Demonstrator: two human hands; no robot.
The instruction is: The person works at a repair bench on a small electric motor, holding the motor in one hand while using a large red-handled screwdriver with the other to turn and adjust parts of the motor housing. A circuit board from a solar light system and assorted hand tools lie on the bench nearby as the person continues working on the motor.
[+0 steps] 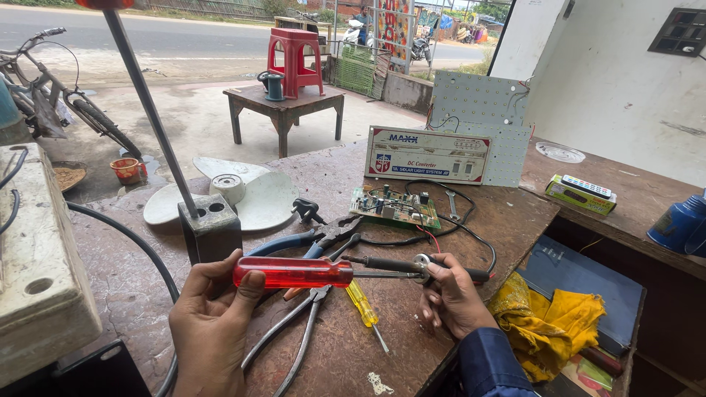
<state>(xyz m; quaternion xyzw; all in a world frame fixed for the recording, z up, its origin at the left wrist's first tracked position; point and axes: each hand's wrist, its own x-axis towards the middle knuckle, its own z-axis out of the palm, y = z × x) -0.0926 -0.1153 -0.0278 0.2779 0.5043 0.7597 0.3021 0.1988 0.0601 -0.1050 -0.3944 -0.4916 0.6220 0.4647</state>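
Observation:
My left hand (213, 316) grips the clear red handle of a screwdriver (294, 272), held level over the worn wooden table (338, 173). Its steel shaft runs right to a small round metal part (421, 269) pinched in my right hand (452, 298). Under the screwdriver lie blue-handled pliers (309, 239), a bare metal pair of pliers (294, 334), a small yellow screwdriver (364, 305) and a black-handled tool (390, 263). A green circuit board (396, 206) with black wires lies just beyond.
A white fan blade (250, 191) and a dark block with a slanted rod (209, 224) sit at left. A white converter box (426, 154) and LED panels (478, 110) stand behind. Yellow cloth (551, 316) hangs at the table's right edge. A bicycle, small table and red stool stand outside.

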